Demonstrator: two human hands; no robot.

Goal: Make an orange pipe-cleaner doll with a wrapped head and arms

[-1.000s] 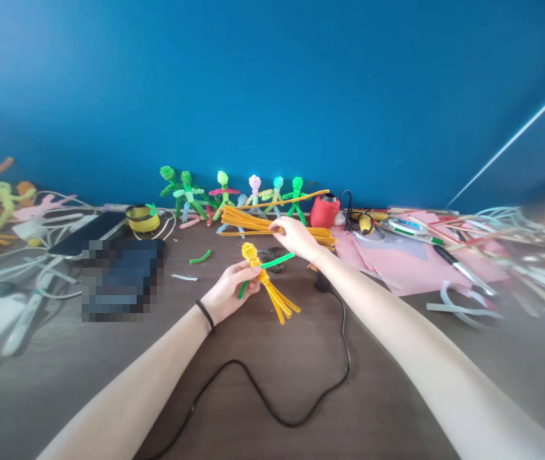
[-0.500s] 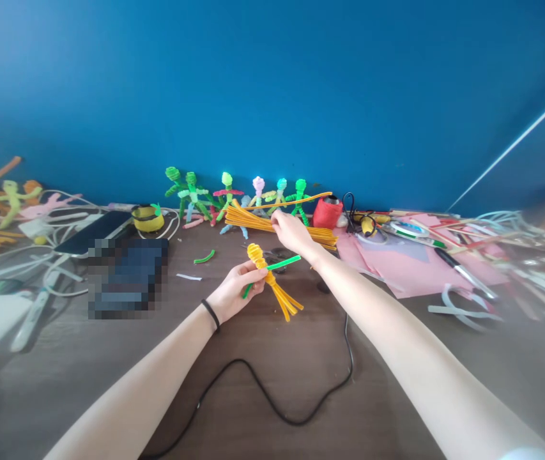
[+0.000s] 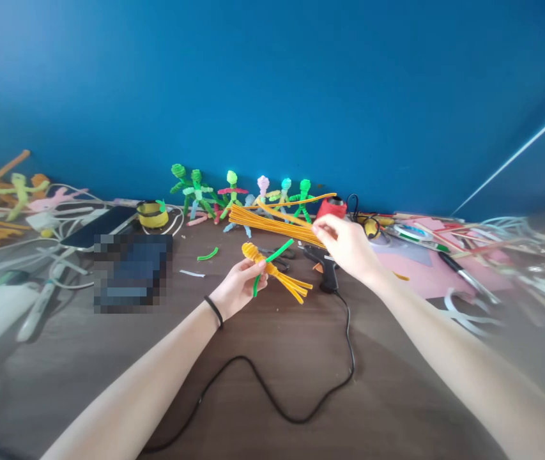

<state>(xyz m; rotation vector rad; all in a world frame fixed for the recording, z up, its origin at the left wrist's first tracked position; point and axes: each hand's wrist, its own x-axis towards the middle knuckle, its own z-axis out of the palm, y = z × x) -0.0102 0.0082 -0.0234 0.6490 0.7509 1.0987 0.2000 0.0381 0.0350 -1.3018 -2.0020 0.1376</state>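
Observation:
My left hand (image 3: pixel 237 289) is closed on a pipe cleaner figure (image 3: pixel 252 253) with a coiled yellow-orange head and body and loose strands fanning out at its lower end. A green pipe cleaner (image 3: pixel 280 251) crosses the body, pinched in the same fingers. My right hand (image 3: pixel 349 248) pinches a single orange pipe cleaner (image 3: pixel 285 216) just above a bundle of orange pipe cleaners (image 3: pixel 262 223). Beneath the right hand lies a black glue gun (image 3: pixel 328 276), partly covered. A short green piece (image 3: pixel 207 254) rests left of the figure.
Several finished pipe cleaner figures (image 3: pixel 232 191) lean along the blue wall. At left are a blurred dark device (image 3: pixel 133 271), a phone (image 3: pixel 102 227) and white cables. A black cord (image 3: pixel 296 421) winds across the front. Pink paper (image 3: pixel 445 271), a marker and strips lie right.
My right hand has moved right and toward me from the bundle, drawing one orange pipe cleaner along. The glue gun is now more exposed. My left hand has tilted the figure flatter.

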